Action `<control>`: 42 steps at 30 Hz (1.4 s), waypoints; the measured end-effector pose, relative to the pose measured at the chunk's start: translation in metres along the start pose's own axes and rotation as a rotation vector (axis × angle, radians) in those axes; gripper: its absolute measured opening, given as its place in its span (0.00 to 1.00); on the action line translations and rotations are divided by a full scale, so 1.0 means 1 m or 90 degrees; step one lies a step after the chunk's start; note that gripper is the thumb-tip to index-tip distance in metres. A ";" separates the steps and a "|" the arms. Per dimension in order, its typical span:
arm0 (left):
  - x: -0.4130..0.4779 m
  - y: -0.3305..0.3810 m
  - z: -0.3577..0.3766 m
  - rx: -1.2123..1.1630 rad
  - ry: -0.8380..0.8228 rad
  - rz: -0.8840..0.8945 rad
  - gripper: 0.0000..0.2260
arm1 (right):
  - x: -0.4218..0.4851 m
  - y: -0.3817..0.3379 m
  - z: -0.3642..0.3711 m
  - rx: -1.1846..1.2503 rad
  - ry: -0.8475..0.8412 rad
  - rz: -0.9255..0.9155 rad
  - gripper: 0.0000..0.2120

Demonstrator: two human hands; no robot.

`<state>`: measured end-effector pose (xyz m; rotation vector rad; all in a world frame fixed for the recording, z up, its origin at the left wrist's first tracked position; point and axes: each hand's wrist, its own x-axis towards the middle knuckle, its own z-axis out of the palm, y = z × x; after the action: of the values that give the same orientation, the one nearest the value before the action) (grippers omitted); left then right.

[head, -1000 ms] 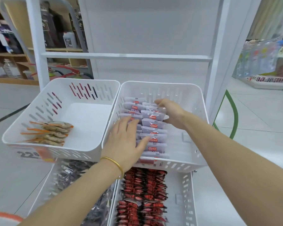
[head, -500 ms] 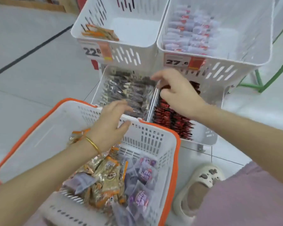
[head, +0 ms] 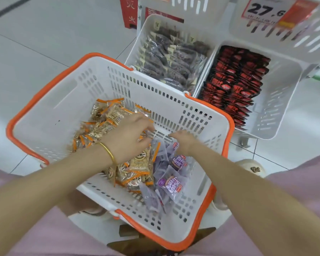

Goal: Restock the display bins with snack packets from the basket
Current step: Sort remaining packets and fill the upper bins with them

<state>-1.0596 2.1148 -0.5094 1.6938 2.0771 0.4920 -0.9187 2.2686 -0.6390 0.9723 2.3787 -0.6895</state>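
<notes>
Head view: we see the left hand (head: 127, 139) over orange packets (head: 107, 115), the right hand (head: 185, 143) on purple packets (head: 172, 183), inside the basket (head: 227, 126); either grip we cannot tell.

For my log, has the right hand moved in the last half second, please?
Yes: the right hand left the red-packet bin for the basket, above the purple packets.

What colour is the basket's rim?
Orange: the basket rim runs around a white slotted body. The head view shows it clearly.

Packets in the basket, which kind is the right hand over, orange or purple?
The purple packets, piled on the right side of the basket beneath the right hand; the orange-edged packets lie further left, under the left hand.
</notes>
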 end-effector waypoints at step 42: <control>0.050 0.024 -0.029 -0.556 0.006 -0.303 0.06 | -0.129 0.002 -0.177 0.563 0.214 0.012 0.10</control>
<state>-1.0632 2.1682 -0.4768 0.6774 1.7644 1.0362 -0.8768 2.3129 -0.4286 1.5408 2.3186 -1.7653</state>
